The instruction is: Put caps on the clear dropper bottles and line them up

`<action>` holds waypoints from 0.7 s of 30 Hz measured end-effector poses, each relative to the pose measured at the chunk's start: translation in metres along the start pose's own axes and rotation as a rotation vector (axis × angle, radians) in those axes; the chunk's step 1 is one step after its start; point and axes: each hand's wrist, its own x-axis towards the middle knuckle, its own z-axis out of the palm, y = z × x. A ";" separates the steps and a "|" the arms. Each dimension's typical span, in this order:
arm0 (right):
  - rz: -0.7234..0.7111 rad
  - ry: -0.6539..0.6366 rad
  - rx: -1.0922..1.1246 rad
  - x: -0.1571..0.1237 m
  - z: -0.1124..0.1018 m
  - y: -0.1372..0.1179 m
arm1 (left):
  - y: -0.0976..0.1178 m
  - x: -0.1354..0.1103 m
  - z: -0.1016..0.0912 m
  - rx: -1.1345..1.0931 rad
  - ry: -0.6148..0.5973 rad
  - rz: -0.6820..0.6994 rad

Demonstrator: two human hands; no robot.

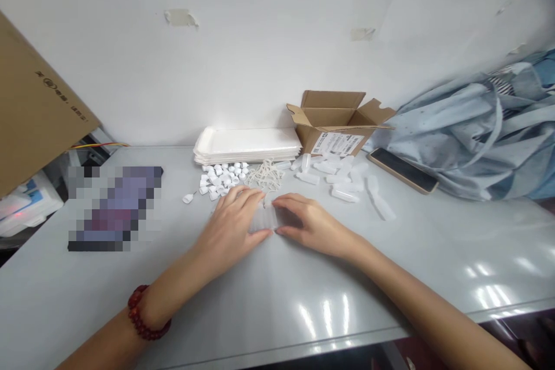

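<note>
My left hand and my right hand meet at the middle of the grey table. Between their fingertips lies a small clear plastic piece, blurred; both hands pinch its ends. Just behind the hands lie a heap of small white caps, a tangle of thin white strips and several translucent little bottles lying on their sides. A red bead bracelet sits on my left wrist.
A stack of white trays and an open cardboard box stand at the wall. A phone and a blue bag lie right. A pixelated dark object and a big carton sit left.
</note>
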 end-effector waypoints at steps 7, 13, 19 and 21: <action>-0.012 0.011 -0.011 0.000 0.002 0.002 | -0.004 0.000 -0.002 -0.020 -0.060 -0.017; -0.010 0.012 -0.007 0.000 0.003 0.002 | -0.006 0.000 -0.001 -0.069 -0.073 -0.021; -0.025 0.024 -0.031 0.000 -0.002 0.000 | -0.003 0.003 -0.007 -0.139 -0.041 -0.033; -0.036 0.049 -0.053 0.000 -0.005 0.001 | -0.003 0.004 -0.010 -0.152 -0.002 -0.057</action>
